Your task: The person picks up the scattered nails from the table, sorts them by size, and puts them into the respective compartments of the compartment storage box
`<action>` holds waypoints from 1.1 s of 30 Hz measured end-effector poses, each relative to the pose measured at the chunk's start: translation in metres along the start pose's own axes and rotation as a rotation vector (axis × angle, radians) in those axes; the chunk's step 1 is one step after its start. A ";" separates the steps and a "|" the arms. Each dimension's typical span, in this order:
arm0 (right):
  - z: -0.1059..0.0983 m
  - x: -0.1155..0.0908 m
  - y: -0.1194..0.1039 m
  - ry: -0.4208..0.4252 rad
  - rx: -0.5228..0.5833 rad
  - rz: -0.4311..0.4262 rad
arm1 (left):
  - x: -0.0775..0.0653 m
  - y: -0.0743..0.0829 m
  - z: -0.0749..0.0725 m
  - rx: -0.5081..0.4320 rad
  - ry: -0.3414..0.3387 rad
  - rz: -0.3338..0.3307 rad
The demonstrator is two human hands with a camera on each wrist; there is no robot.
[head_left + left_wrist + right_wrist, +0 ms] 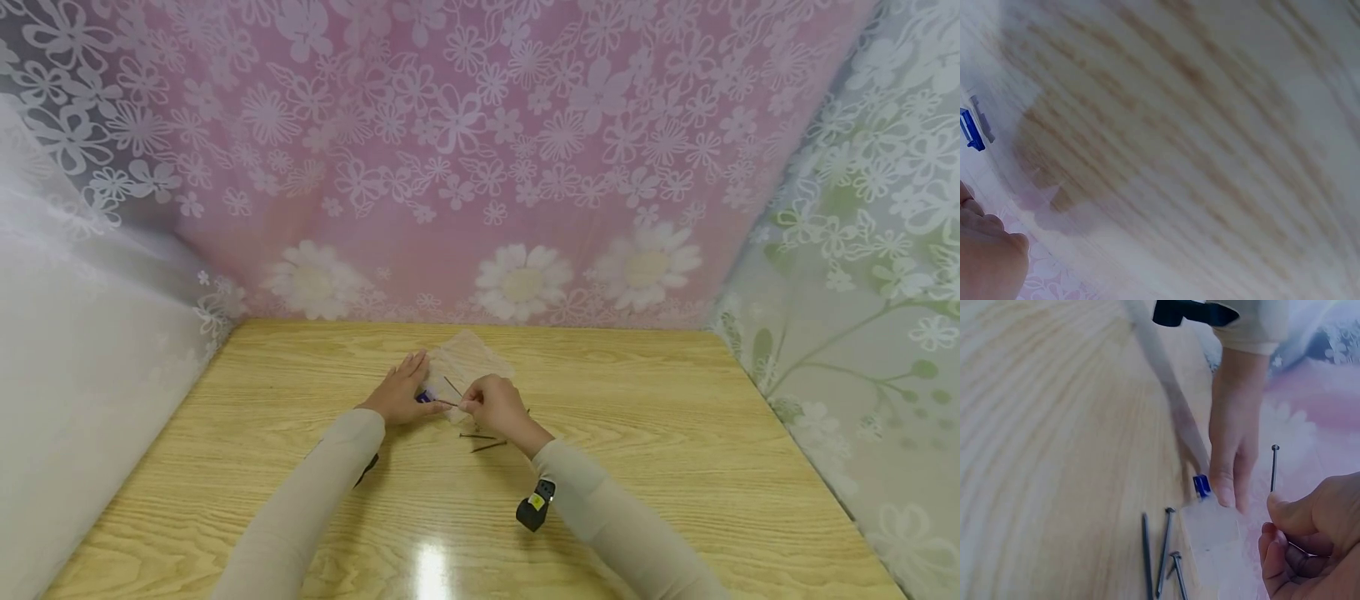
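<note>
My right hand [495,406] pinches a nail [1274,467] between thumb and fingertips, its head end sticking out past them. My left hand [401,392] rests at the left edge of a clear plastic bag [468,354], fingers extended and thumb pointing toward the right hand. A small blue piece [1201,485] sits at the bag's edge beside the left thumb. Another thin nail [452,386] shows over the bag. More nails [1165,550] lie loose on the table near the bag. In the left wrist view only part of the left hand [991,256] shows, at the lower left.
The wood-grained table [637,467] extends around both hands. A pink floral curtain [480,167] hangs behind it, with pale floral sheets at both sides. A black wrist device [532,510] is strapped over the right sleeve.
</note>
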State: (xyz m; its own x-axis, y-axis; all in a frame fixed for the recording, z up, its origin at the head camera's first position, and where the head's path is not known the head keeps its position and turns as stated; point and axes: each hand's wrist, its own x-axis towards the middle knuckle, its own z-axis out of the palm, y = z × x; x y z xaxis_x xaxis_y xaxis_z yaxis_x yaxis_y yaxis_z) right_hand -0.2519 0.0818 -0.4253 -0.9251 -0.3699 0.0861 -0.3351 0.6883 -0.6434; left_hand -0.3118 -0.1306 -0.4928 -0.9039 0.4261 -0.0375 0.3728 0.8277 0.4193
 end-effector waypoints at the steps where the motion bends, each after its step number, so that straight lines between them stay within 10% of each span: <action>1: -0.001 0.002 0.001 0.005 0.010 0.014 | 0.000 0.000 0.000 0.000 -0.006 -0.008; 12: -0.003 0.025 0.013 0.110 0.176 0.242 | -0.003 0.005 -0.004 -0.024 -0.029 -0.023; 33: 0.018 0.044 0.026 0.202 0.208 0.399 | -0.003 0.006 -0.006 -0.016 -0.018 -0.021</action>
State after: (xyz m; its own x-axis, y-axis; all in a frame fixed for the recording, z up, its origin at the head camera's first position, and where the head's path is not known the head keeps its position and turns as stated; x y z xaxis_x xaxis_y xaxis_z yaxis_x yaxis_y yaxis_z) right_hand -0.2980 0.0723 -0.4520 -0.9971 0.0396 -0.0657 0.0762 0.6046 -0.7929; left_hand -0.3083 -0.1290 -0.4845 -0.9074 0.4156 -0.0622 0.3506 0.8304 0.4331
